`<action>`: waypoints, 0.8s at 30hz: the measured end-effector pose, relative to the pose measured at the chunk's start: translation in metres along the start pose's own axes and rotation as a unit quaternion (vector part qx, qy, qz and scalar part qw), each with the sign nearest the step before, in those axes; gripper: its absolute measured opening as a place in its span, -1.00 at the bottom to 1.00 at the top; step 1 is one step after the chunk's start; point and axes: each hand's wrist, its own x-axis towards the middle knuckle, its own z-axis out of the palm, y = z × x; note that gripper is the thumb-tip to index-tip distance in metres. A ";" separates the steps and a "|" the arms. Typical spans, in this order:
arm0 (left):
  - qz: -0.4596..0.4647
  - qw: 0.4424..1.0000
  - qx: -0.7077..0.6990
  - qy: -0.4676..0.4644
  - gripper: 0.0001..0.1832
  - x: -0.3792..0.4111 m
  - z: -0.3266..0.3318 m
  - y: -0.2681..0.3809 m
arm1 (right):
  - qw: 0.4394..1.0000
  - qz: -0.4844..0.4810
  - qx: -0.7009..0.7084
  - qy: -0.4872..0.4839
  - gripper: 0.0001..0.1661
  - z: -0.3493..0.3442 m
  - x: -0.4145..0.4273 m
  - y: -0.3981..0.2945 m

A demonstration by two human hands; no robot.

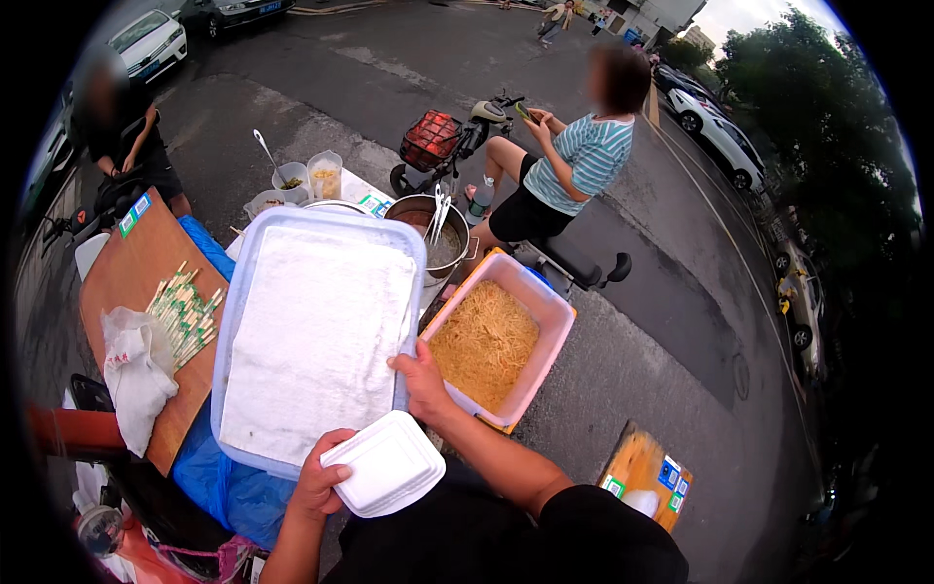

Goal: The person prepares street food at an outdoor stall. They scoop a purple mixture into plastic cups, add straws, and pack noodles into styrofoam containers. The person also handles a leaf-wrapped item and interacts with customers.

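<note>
My left hand (326, 474) grips a white foam takeaway box (387, 463) by its left side, thumb on top. My right hand (422, 379) holds the right rim of a pale blue plastic tub (225, 365), its thumb over the edge. A white cloth (317, 336) covers most of that tub, hiding what lies under it. Just right of my right hand stands a pinkish plastic bin (543, 343) with a heap of yellow noodles (489, 328) inside.
Paper-wrapped chopsticks (186, 314) and a white bag (137, 372) lie on a wooden board (109, 281) at left. Behind the tub stand a metal pot (445, 248) with ladles and several condiment containers (325, 175). A person (584, 160) sits on a scooter; another person (139, 139) is at far left.
</note>
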 end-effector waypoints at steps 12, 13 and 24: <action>-0.087 0.996 0.035 0.007 -0.36 0.076 0.036 -0.048 | 0.969 -0.041 0.049 0.237 -0.26 -0.404 0.047 -0.099; -0.095 0.995 0.040 0.011 -0.35 0.085 0.039 -0.052 | 0.959 -0.051 0.033 0.278 -0.33 -0.409 0.054 -0.096; -0.127 0.985 0.115 0.027 -0.36 0.172 0.072 -0.094 | 0.824 0.038 -0.411 0.389 -0.37 -0.489 0.060 -0.051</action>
